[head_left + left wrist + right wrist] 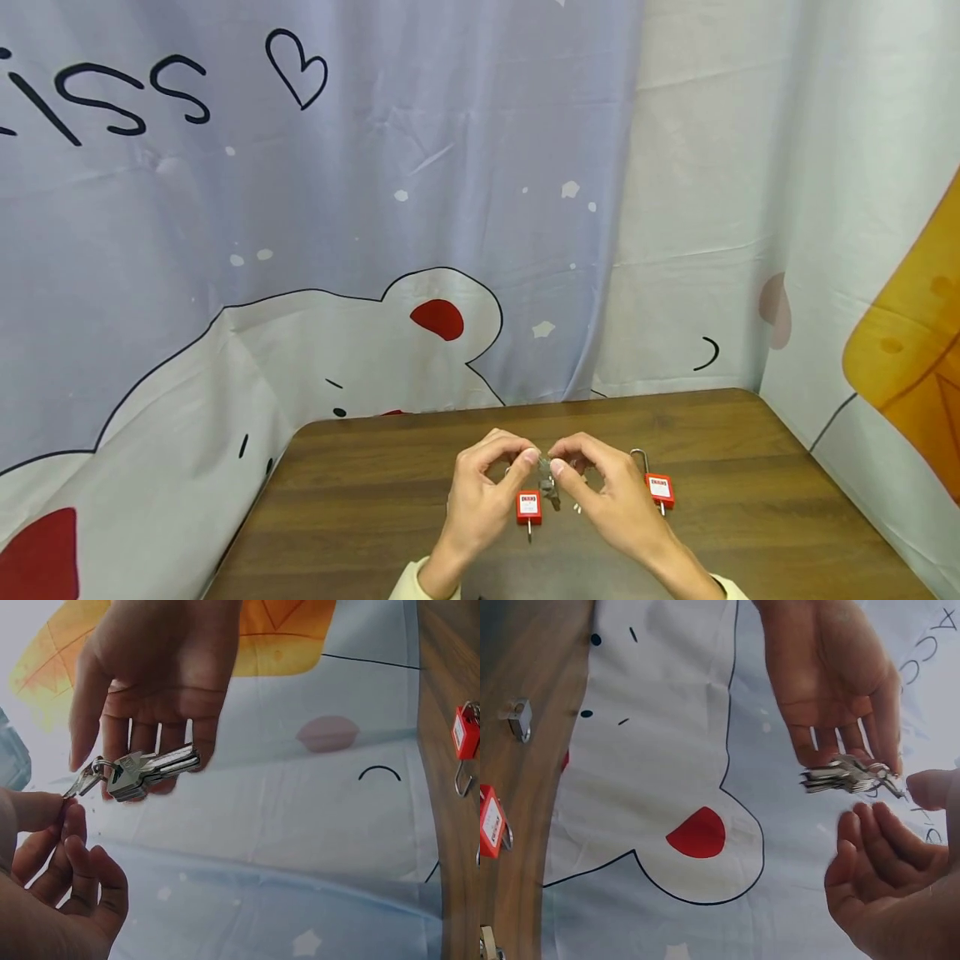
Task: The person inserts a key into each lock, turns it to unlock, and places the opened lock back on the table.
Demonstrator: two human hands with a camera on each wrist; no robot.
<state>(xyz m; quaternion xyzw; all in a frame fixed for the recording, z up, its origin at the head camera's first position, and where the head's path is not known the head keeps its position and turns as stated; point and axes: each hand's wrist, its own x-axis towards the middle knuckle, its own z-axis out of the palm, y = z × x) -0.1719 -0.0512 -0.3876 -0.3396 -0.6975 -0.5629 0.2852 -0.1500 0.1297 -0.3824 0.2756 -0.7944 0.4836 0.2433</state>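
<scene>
A bunch of silver keys [154,769] on a ring hangs between my two hands over the table. My left hand [480,492] pinches a small end piece at the top of the bunch between thumb and index finger. Close by, my right hand [611,496] holds the same bunch near its ring with thumb and index finger, its other fingers curved behind. The right wrist view shows the keys [840,776] fanned close together, slightly blurred. Below the hands lies a red padlock [528,504] with a white label. Another red padlock [660,490] lies beyond my right hand.
The brown wooden table [360,500] stretches beneath both hands. A small silver padlock [520,720] and part of a brass-coloured lock [487,943] show on it in the right wrist view. A printed curtain [450,208] hangs behind the table.
</scene>
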